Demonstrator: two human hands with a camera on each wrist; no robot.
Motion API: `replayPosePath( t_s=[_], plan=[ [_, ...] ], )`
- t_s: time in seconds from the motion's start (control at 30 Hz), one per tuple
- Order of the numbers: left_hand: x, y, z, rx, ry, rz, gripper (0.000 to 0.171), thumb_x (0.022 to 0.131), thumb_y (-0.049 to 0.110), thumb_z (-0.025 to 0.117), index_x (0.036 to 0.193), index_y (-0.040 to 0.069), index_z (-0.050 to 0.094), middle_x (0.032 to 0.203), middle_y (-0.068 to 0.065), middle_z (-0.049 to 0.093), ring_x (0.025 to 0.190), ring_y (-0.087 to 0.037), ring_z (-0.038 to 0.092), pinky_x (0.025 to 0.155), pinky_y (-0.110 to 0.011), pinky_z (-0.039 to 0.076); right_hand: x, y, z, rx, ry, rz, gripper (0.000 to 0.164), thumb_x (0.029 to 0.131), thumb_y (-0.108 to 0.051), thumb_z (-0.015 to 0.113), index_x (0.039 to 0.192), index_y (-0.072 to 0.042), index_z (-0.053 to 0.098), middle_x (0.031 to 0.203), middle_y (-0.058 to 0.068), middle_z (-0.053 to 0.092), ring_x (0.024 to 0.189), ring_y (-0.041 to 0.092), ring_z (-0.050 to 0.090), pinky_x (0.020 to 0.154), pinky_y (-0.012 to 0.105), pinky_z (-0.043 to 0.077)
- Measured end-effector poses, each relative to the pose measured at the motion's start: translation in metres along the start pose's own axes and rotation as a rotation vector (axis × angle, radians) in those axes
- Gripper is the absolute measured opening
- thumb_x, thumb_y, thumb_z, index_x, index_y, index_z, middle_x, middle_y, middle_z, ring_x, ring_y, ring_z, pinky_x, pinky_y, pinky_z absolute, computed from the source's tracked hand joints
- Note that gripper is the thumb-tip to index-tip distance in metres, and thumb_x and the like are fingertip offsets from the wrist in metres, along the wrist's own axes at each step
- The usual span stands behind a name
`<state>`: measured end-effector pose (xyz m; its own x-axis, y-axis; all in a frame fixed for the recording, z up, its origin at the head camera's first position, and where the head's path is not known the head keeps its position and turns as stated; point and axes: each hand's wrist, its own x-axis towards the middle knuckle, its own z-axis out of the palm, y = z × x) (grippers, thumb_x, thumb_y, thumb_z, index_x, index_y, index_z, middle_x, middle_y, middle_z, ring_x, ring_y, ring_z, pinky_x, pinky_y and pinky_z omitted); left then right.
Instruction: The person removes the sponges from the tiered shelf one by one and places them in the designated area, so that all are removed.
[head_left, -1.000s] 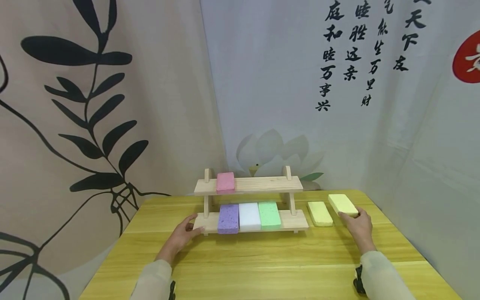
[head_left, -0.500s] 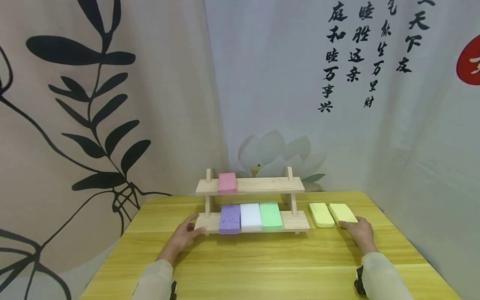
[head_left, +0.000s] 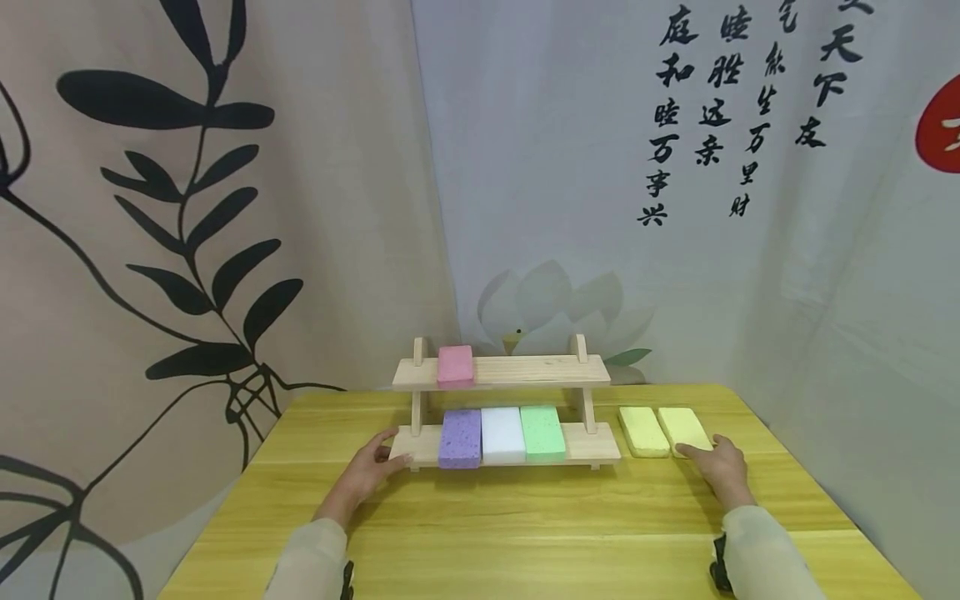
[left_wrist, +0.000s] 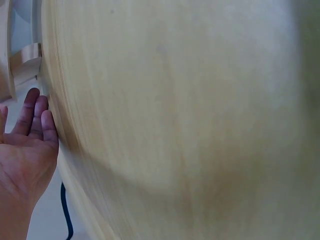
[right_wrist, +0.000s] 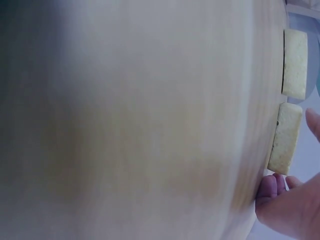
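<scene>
In the head view, my left hand (head_left: 366, 471) holds the left end of a two-tier wooden shelf rack (head_left: 405, 450), thumb at the front edge, fingers at the side. My right hand (head_left: 720, 471) is at the near right corner of a yellow sponge (head_left: 682, 429) lying flat on the table. In the right wrist view its thumb (right_wrist: 314, 122) stands apart from the sponge and the fingers lie by its end. Left of it lies another yellow sponge (head_left: 643, 432). Purple (head_left: 460, 437), white (head_left: 503, 433) and green (head_left: 543, 432) sponges lean side by side on the lower tier.
A pink sponge (head_left: 455, 367) sits at the left of the upper tier (head_left: 525, 368). The wooden table (head_left: 525, 533) reaches back to a printed curtain (head_left: 360, 208), with another fabric wall on the right.
The right yellow sponge has come down from a raised position to lie flat beside the other one. My right hand has loosened from it. My left hand stays at the rack.
</scene>
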<state>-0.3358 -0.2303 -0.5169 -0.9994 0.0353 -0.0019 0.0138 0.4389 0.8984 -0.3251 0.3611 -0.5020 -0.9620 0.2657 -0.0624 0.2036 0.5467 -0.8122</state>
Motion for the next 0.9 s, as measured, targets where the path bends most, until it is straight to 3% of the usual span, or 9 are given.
replayPosePath(
  t_s=[0.5,0.9],
  plan=[
    [-0.004,0.003,-0.003,0.003,-0.008,0.006,0.074,0.092,0.031,0.073,0.152,0.008,0.036,0.119,-0.019,0.061,0.1,-0.026,0.061,0.088,-0.047,0.048,-0.002,-0.016,-0.004,0.01,-0.003,0.002,0.103,0.097,-0.05,0.058,0.148,0.019,0.002,0.15,0.044,0.013,0.134,0.06,0.021,0.108,0.064,0.026],
    [-0.003,0.001,-0.001,0.001,-0.002,0.007,0.075,0.092,0.033,0.073,0.152,0.008,0.037,0.119,-0.019,0.059,0.101,-0.027,0.059,0.086,-0.045,0.048,-0.001,-0.023,-0.009,0.002,0.061,0.013,0.104,0.095,-0.055,0.057,0.15,0.017,0.006,0.149,0.043,0.018,0.134,0.059,0.023,0.107,0.064,0.027]
  ],
)
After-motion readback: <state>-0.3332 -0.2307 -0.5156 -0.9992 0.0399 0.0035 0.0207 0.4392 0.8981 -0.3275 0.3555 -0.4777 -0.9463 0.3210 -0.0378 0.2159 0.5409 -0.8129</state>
